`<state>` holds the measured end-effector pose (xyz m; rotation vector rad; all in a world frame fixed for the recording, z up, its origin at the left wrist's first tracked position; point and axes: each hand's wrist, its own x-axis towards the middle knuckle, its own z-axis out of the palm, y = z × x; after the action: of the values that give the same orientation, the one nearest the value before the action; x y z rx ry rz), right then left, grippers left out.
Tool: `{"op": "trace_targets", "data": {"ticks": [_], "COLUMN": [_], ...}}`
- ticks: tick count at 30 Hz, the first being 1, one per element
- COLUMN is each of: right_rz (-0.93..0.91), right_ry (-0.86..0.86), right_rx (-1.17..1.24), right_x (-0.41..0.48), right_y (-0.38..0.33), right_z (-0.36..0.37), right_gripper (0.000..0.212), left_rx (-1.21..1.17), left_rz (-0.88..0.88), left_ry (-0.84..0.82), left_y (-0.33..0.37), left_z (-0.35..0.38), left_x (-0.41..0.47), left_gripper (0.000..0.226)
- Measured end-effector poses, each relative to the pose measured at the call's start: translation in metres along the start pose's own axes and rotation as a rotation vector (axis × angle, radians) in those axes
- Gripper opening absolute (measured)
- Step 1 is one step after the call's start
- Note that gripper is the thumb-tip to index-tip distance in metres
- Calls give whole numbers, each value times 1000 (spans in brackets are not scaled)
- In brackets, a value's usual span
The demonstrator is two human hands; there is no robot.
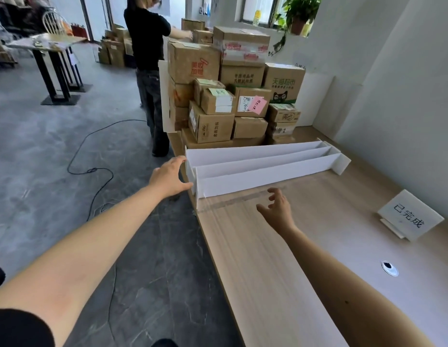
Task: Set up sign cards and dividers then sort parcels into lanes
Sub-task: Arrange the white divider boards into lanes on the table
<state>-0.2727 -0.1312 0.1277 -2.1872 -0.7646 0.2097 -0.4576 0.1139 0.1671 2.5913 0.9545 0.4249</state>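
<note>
A white foam-board divider frame [263, 164] with long parallel walls lies across the wooden table [268, 259]. My left hand [169, 175] touches its left end piece at the table's edge, fingers straight. My right hand [278, 209] hovers just above the tabletop in front of the frame, fingers spread and holding nothing. A white sign card [409, 216] with black characters stands tilted at the right. Behind the frame is a stack of cardboard parcels [233, 96], some with green and pink notes.
A person in black [148, 63] stands at the far left of the parcel stack, handling boxes. A black cable [92, 169] runs over the grey floor. A cable hole [390, 267] is in the tabletop. White walls close off the right side; a potted plant [296, 16] hangs above.
</note>
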Motion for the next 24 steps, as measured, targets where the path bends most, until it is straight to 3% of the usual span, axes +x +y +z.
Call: {"op": "trace_targets", "data": {"ticks": [6, 14, 24], "right_rz": [70, 194, 423], "right_ry": [-2, 72, 149], "right_rx": [-2, -47, 53], "right_x": [30, 91, 164], "right_y": [12, 13, -20], "right_z": [20, 49, 125], "right_gripper": [54, 50, 52], "left_rx": [-228, -260, -263], "left_rz": [-30, 54, 263], "left_ry": [-62, -191, -516], "left_y": [-13, -34, -57], "left_z": [26, 64, 119], "left_x": [61, 172, 285], "left_gripper": [75, 59, 39]}}
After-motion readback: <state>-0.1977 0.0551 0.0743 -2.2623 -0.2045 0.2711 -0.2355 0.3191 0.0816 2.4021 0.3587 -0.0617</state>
